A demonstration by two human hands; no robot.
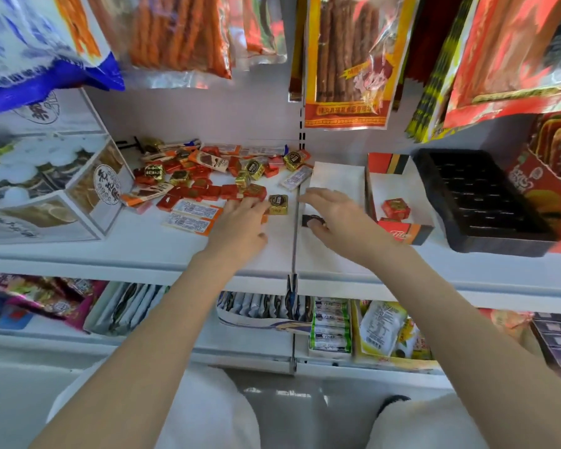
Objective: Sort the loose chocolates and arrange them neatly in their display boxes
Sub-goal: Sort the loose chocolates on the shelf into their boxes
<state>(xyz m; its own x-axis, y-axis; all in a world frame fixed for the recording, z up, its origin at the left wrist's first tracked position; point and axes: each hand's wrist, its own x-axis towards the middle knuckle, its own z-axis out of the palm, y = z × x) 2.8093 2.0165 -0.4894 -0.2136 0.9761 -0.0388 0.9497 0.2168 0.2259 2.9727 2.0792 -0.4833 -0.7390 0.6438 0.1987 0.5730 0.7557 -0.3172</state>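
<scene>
the gold-wrapped chocolate (pixel 278 204) lies on the shelf (pixel 272 251) just right of the left hand (pixel 240 218) – fingers extended, touching it, gripping nothing – while the right hand (pixel 334 215), nearer the display box (pixel 399 202), pinches a dark chocolate (pixel 310 220).

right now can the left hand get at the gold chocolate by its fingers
Probably yes: the left hand already has its fingertips at the gold-wrapped chocolate, and nothing lies between them on the white shelf.

The loose chocolates (pixel 208 179) lie on the shelf (pixel 143 244), left of the display box (pixel 399 202). 2 chocolates (pixel 395 209) sit in that box. A tray (pixel 480 202) stands to its right.
</scene>
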